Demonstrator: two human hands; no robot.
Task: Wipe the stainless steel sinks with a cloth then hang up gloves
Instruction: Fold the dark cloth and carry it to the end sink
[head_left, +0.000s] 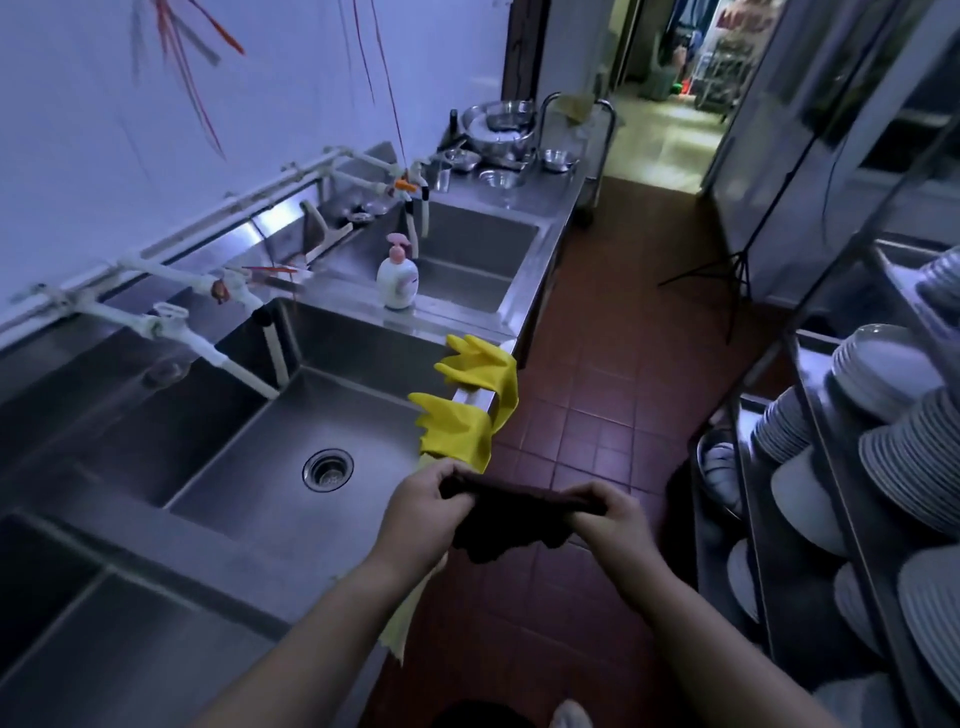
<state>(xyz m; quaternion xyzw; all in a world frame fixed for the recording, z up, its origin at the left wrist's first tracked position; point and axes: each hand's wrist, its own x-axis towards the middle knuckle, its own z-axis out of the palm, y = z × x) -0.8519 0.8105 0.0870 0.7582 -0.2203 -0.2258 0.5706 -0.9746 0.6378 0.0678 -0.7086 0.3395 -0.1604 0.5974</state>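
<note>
Both my hands, left hand and right hand, pinch dark cloth lower centre; I'd fold flat before wiping sink.

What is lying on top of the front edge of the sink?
Two yellow rubber gloves hang over the sink's front edge. A pale yellow cloth drapes there too, partly hidden by the left hand.

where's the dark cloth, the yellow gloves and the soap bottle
dark cloth (511, 512): head view, middle of the cloth held between both hands
yellow gloves (457, 431): head view, palm of the nearer glove on the sink's front edge
soap bottle (397, 280): head view, white body
</note>
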